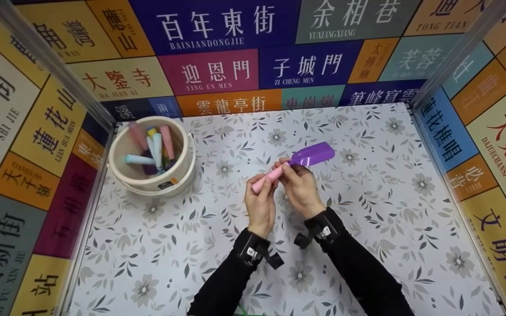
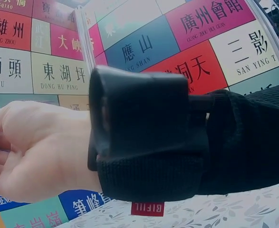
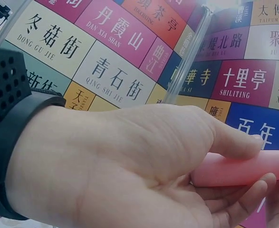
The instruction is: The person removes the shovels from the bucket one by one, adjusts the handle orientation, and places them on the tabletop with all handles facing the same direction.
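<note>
A toy shovel has a glossy purple scoop (image 1: 314,153) and a pink handle (image 1: 262,181). It is held slantwise above the patterned surface, scoop toward the upper right. My left hand (image 1: 261,206) pinches the handle near its free end. Close to where handle meets scoop, my right hand (image 1: 300,189) grips the shovel between thumb and fingers. In the right wrist view the pink handle (image 3: 239,168) lies under the right thumb, with other fingertips at the right edge. The left wrist view shows part of the left hand (image 2: 44,147); its fingertips are cut off.
A cream bucket (image 1: 119,175) stands at the back left with several pink and light-blue handled pieces inside. Floral-patterned covering (image 1: 371,254) spreads beneath the hands. Panels with coloured sign blocks (image 1: 209,70) wall in the back and both sides.
</note>
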Action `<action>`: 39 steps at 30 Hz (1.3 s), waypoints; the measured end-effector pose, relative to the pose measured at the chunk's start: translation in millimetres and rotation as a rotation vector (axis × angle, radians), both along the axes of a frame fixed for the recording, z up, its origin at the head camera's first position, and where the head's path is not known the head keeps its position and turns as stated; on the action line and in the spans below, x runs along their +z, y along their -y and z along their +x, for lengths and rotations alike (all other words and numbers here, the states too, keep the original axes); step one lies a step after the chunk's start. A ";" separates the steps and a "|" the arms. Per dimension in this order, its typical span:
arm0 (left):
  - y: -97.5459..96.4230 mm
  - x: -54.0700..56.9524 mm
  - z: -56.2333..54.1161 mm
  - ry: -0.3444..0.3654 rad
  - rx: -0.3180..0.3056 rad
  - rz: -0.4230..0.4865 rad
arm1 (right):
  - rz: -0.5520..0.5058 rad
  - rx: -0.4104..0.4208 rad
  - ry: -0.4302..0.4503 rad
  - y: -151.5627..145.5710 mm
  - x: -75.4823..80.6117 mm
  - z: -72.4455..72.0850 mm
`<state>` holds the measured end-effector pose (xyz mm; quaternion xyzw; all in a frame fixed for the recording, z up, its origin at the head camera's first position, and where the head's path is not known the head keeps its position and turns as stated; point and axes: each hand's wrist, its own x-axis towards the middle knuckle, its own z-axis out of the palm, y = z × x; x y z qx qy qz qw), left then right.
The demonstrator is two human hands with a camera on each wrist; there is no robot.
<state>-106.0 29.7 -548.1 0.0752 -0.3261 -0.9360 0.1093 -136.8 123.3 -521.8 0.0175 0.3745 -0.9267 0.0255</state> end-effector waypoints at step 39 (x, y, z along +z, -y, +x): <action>199.4 -5.9 20.2 -0.496 0.107 -1.789 | 0.971 -0.035 -0.076 -152.1 30.3 31.7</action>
